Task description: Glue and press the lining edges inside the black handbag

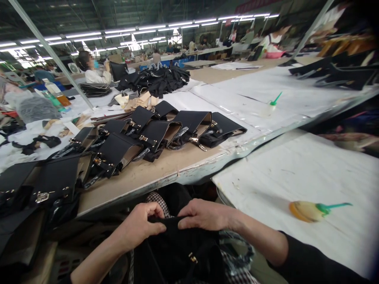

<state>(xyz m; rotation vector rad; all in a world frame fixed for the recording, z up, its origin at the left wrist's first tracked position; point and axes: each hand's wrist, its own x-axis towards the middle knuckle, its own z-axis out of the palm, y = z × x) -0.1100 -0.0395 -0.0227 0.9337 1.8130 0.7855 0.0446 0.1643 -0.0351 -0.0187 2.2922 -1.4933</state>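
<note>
A black bag (177, 252) with a small gold clasp lies on my lap, over black-and-white checked cloth. My left hand (142, 225) pinches its top edge, thumb on the near side and fingers behind. Close beside it, my right hand (204, 215) grips the same edge, thumb toward me. A plastic-wrapped strap or handle (239, 252) hangs at the bag's right side. The lower part of the bag is dark and hard to make out.
Several black bags with gold clasps (118, 150) lie along the bench (142, 177) ahead. A yellowish glue bottle with a green nozzle (310, 211) lies on the white table (266, 181) at right; another bottle (271, 108) stands farther off. Behind are a black material pile (160, 79) and a seated person (96, 73).
</note>
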